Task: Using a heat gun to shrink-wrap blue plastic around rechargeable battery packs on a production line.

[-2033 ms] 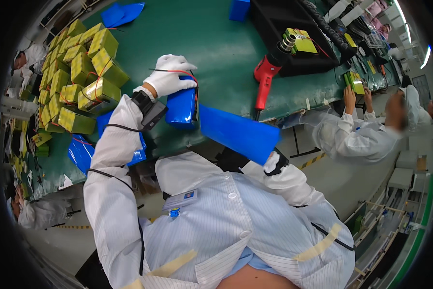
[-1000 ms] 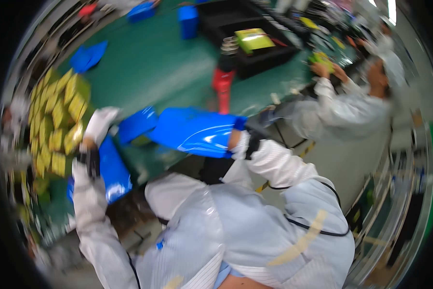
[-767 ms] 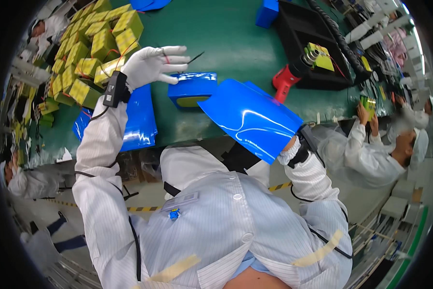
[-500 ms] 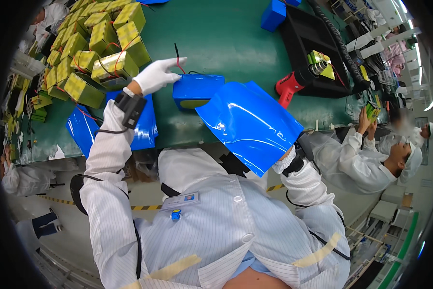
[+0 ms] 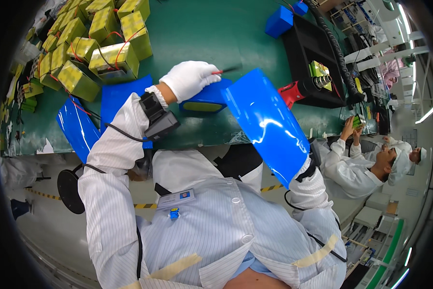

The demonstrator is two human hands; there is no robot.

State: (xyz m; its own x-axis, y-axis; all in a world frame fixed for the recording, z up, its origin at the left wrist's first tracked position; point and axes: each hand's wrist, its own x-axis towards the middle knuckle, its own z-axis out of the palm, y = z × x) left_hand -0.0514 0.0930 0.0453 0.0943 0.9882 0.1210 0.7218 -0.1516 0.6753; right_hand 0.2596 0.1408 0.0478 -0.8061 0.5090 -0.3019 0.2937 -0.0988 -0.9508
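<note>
My left hand point(image 5: 190, 81), in a white glove, is closed on the red and black wires point(image 5: 221, 72) of a blue-wrapped battery pack point(image 5: 204, 98). The pack lies on the green table, with its yellow-green end showing toward me. Beside it a wide, glossy blue plastic sleeve point(image 5: 267, 123) is held up at a slant by my right arm. Its upper edge reaches the pack's right end. My right hand is hidden by the sleeve; only the cuff point(image 5: 304, 169) shows at its lower end, so I cannot see the fingers.
Many yellow battery packs with wires point(image 5: 115, 60) crowd the far left. Blue plastic sheets point(image 5: 76, 127) lie at the table's near left. A red heat gun point(image 5: 293, 92) rests by a black tray point(image 5: 317, 53). Blue packs point(image 5: 280, 21) stand behind; a co-worker point(image 5: 356, 159) sits at right.
My left hand has moved right, from pointing beside the wires to gripping them. The blue sleeve has turned more upright and narrower in view, its top closer to the pack.
</note>
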